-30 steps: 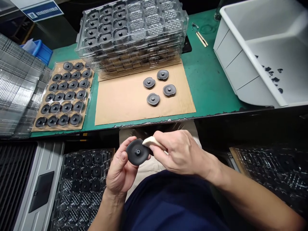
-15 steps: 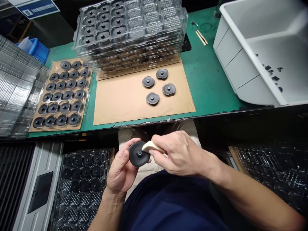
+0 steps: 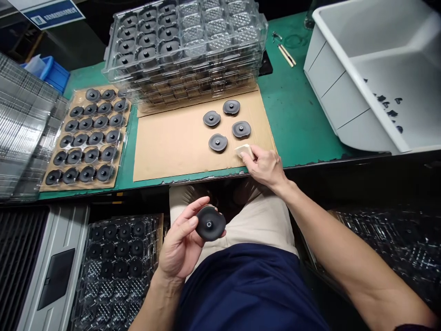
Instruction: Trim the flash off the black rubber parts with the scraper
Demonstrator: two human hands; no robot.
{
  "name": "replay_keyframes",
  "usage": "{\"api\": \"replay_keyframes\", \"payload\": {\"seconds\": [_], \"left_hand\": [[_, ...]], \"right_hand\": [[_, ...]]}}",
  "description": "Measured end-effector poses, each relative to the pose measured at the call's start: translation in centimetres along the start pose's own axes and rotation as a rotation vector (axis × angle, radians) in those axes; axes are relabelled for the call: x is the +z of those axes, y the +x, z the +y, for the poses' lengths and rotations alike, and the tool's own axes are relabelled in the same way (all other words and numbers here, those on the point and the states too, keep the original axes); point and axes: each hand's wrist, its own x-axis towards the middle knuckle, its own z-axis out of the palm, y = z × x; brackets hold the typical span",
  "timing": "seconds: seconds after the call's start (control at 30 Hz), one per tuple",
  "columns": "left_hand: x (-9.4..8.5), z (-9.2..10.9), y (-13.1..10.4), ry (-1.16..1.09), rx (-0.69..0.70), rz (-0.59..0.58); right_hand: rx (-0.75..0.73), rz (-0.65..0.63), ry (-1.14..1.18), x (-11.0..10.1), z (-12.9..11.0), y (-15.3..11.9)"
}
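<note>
Above my lap, my left hand [image 3: 184, 241] grips a round black disc [image 3: 211, 223] by its edge, its small central hub facing up. My right hand [image 3: 263, 165] pinches a pale cloth [image 3: 244, 151] over the front right part of a cardboard sheet [image 3: 165, 147]. Several similar dark discs lie on that sheet just beyond the cloth, the nearest one [image 3: 217, 143] to its left.
Stacked clear trays [image 3: 193, 69] stand behind the cardboard. A disc-filled tray [image 3: 91, 138] lies left on the green table [image 3: 296, 115]. At right is a grey bin [image 3: 354, 78] with small black pieces. More trays [image 3: 117, 262] sit below the table edge.
My right hand has moved forward and away from the held disc, carrying the cloth over the cardboard. My left hand still holds the disc, now slightly further right.
</note>
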Motion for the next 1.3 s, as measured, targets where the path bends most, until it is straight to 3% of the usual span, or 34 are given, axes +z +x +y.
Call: {"api": "replay_keyframes", "payload": {"seconds": [0.13,0.4,0.63,0.83,1.3], "left_hand": [[-0.4,-0.9,0.6,0.071,-0.052,0.062],[-0.3,-1.6,1.9,0.115,-0.118,0.108],[0.1,-2.5,3.6,0.123,-0.115,0.136],[0.6,-2.6,4.4,0.145,-0.110,0.119],[0.8,-2.5,3.8,0.141,-0.165,0.026]], "right_hand": [[-0.008,0.040,-0.089,0.7,1.9,1.0],[0.029,0.072,-0.247,1.5,1.9,3.3],[-0.022,0.060,-0.364,2.5,2.2,3.2],[0.005,0.038,-0.367,2.2,1.9,3.2],[0.017,0.009,-0.316,2.0,1.7,3.2]]}}
